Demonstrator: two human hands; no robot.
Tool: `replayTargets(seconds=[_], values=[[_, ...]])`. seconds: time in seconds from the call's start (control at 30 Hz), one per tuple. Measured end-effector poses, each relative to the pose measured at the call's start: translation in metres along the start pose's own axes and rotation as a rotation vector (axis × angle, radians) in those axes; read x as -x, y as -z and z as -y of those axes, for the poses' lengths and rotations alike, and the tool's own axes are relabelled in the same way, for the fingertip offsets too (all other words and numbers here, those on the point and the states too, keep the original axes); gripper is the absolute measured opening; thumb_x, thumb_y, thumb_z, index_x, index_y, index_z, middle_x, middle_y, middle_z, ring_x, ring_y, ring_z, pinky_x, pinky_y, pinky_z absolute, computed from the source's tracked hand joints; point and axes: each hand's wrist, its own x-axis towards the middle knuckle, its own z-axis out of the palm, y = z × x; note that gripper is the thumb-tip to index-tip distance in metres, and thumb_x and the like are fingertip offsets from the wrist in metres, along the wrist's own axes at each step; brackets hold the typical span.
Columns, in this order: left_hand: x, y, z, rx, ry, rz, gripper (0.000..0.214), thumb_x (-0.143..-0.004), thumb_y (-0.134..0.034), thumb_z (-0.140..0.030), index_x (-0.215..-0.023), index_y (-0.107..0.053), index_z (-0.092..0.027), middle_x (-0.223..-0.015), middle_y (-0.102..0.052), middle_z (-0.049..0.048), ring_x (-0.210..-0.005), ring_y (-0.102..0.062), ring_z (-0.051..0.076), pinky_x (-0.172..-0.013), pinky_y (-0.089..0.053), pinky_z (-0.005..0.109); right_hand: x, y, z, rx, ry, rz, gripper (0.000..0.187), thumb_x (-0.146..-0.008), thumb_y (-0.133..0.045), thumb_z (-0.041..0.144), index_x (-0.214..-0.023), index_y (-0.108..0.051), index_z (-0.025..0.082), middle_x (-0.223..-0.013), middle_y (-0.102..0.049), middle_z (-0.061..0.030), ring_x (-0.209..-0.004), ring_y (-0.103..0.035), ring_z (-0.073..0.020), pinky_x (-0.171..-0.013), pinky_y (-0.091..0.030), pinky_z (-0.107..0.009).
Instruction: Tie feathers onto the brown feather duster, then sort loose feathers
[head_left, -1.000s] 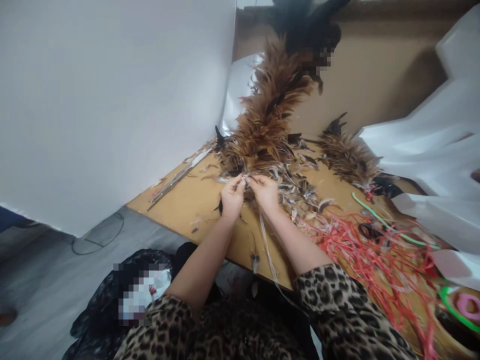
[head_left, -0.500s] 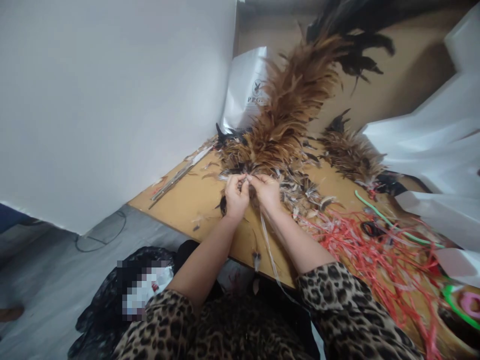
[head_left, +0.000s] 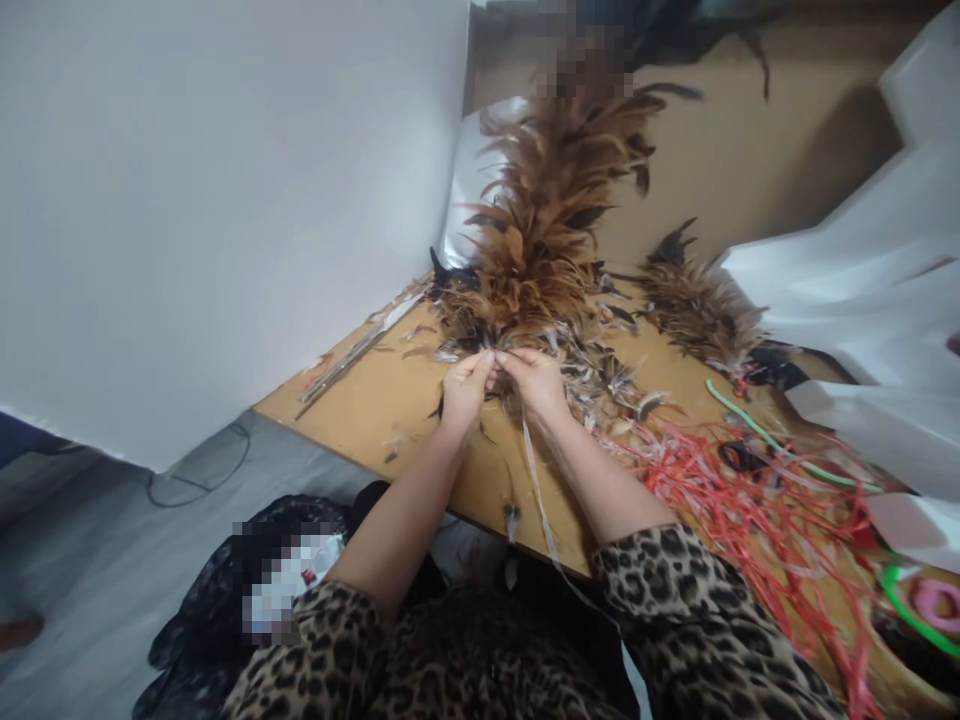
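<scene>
A long feather duster, brown with black feathers at its far end, leans away from me over the table. At its near end my left hand is closed in a pinch on the base of the feathers. Just beside it, nearly touching, my right hand pinches the same spot. The exact bit between the fingertips is too small to make out. From beneath the right hand a thin white strip hangs over the table edge towards my lap. Loose feathers lie to the right of the hands.
A shorter feather bundle lies at the right, with tangled red plastic strings nearer me and a green cord. Thin sticks rest along the left table edge beside a white wall. A black plastic bag is on the floor.
The feather duster has swung left and turned, standing more upright and covering more of the white bag behind it. Both hands stay at its base, the left fingers having shifted slightly.
</scene>
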Motion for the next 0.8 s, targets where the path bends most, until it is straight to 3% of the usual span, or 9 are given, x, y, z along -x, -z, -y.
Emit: replayTargets(seconds=[0.2, 0.33, 0.43, 0.57, 0.7, 0.8], values=[[-0.005, 0.005, -0.019, 0.093, 0.009, -0.049, 0.024, -0.064, -0.074, -0.03, -0.078, -0.069, -0.012, -0.063, -0.058, 0.0002, -0.051, -0.044, 0.003, -0.046, -0.031, 0.016, 0.004, 0.002, 0.016, 0.357, 0.177, 0.036, 0.03, -0.07, -0.062, 0.045, -0.064, -0.064, 0.015, -0.055, -0.057, 0.0015, -0.053, -0.046, -0.0095, -0.053, -0.037, -0.022], [-0.012, 0.026, -0.039, 0.186, 0.039, -0.101, 0.016, -0.067, -0.072, -0.026, -0.073, -0.065, -0.013, -0.059, -0.053, -0.0005, -0.052, -0.044, 0.004, -0.044, -0.031, 0.015, -0.009, 0.017, 0.021, 0.588, 0.217, 0.028, 0.042, -0.078, -0.051, 0.048, -0.054, -0.058, 0.015, -0.046, -0.045, 0.0036, -0.048, -0.038, -0.0081, -0.049, -0.031, -0.022], [-0.014, 0.042, -0.045, 0.277, 0.092, -0.093, 0.013, -0.069, -0.07, -0.021, -0.072, -0.061, -0.013, -0.06, -0.049, -0.0011, -0.052, -0.043, 0.004, -0.042, -0.03, 0.014, -0.03, 0.021, 0.02, 0.684, 0.199, 0.067, 0.035, -0.077, -0.054, 0.041, -0.055, -0.06, 0.014, -0.047, -0.048, 0.0037, -0.047, -0.04, -0.0084, -0.05, -0.031, -0.022], [-0.013, 0.051, -0.04, 0.375, 0.176, -0.062, 0.013, -0.07, -0.069, -0.019, -0.073, -0.057, -0.013, -0.062, -0.046, -0.002, -0.051, -0.041, 0.003, -0.041, -0.028, 0.012, -0.06, 0.002, 0.013, 0.665, 0.189, 0.151, 0.015, -0.072, -0.059, 0.027, -0.071, -0.068, 0.014, -0.062, -0.063, 0.0007, -0.057, -0.053, -0.0108, -0.057, -0.04, -0.022], [-0.014, 0.054, -0.036, 0.386, 0.176, -0.049, 0.013, -0.073, -0.067, -0.022, -0.075, -0.056, -0.015, -0.064, -0.046, -0.0018, -0.052, -0.04, 0.003, -0.04, -0.028, 0.013, -0.085, -0.03, -0.003, 0.622, -0.003, 0.252, 0.016, -0.073, -0.054, 0.018, -0.081, -0.068, 0.015, -0.059, -0.064, -0.0005, -0.048, -0.055, -0.01, -0.051, -0.042, -0.021], [-0.015, 0.057, -0.037, 0.389, 0.147, -0.056, 0.013, -0.075, -0.066, -0.024, -0.077, -0.055, -0.016, -0.065, -0.045, -0.0022, -0.05, -0.038, 0.003, -0.04, -0.028, 0.013, -0.099, -0.047, -0.01, 0.774, -0.043, 0.262, 0.015, -0.073, -0.054, 0.016, -0.077, -0.068, 0.015, -0.065, -0.068, -0.0043, -0.051, -0.06, -0.0116, -0.052, -0.044, -0.022]])
